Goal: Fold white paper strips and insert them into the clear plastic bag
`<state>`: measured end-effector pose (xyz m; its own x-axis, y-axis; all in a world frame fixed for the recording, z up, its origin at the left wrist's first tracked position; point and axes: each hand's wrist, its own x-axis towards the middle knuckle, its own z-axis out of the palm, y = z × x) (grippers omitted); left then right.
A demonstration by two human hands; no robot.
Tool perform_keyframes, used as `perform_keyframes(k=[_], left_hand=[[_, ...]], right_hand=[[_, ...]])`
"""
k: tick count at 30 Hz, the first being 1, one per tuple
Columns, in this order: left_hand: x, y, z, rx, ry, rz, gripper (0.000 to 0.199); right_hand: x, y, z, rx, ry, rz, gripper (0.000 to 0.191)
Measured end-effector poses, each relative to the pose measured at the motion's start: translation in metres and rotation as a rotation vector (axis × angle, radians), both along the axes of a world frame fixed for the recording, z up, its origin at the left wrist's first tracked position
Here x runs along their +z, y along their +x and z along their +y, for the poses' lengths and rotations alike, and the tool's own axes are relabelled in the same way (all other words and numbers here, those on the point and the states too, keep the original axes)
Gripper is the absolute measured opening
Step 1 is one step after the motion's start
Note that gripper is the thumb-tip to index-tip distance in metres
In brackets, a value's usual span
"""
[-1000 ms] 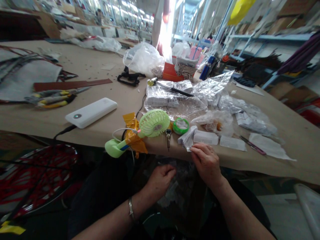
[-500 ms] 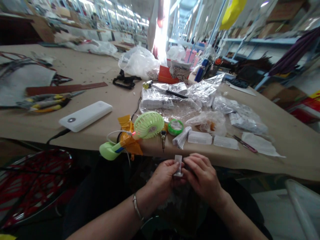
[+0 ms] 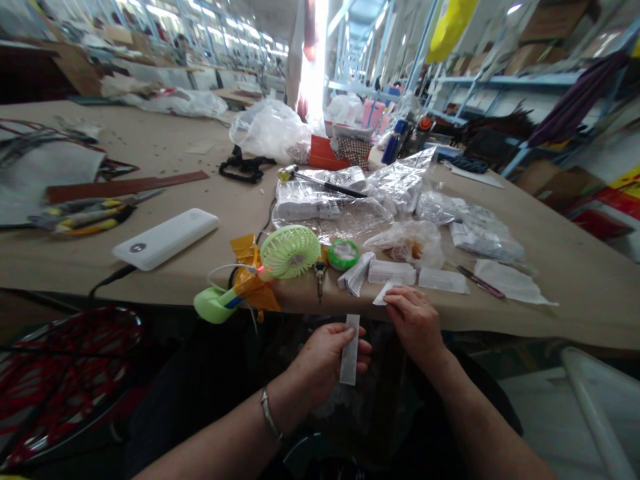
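My left hand [image 3: 327, 360], below the table edge, pinches a white strip [image 3: 349, 360] under its thumb; the strip hangs lengthwise across the fingers. At the table's front edge my right hand [image 3: 413, 320] has its thumb and fingertips closed on a small white slip [image 3: 383, 293]. Just behind that slip lies a stack of white labels [image 3: 391, 272], with a fanned stack [image 3: 357, 275] to its left and another label pile [image 3: 443, 281] to its right. A green round container [image 3: 343, 254] stands behind the fanned stack.
A green fan [image 3: 291, 251] and a soldering-iron-like tool [image 3: 320, 280] are at the front edge. Left are a white power bank [image 3: 167, 239] and pliers [image 3: 95, 212]. Plastic-wrapped bundles [image 3: 320, 200] lie behind. A pink-handled cutter [image 3: 481, 281] is at right.
My right hand has moved from beside my left hand up to the table edge and now holds a slip. The strip in my left hand now shows at greater length. The view has shifted slightly.
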<state>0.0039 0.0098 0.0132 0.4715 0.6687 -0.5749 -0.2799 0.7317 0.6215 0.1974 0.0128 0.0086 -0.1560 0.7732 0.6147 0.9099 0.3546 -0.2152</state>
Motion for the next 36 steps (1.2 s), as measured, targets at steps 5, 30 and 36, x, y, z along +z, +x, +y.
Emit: perform_keyframes(k=[5, 30, 36], left_hand=[[0.005, -0.001, 0.003, -0.029, -0.06, -0.162, 0.014], [-0.002, -0.008, -0.001, -0.069, -0.049, -0.022, 0.013], [-0.001, -0.005, -0.003, -0.089, -0.058, -0.026, 0.012]], right_hand=[[0.0, -0.016, -0.02, 0.326, 0.033, 0.167, 0.013], [-0.007, 0.053, -0.016, -0.33, -0.005, -0.183, 0.058], [-0.014, 0.073, -0.022, -0.271, -0.042, -0.284, 0.032]])
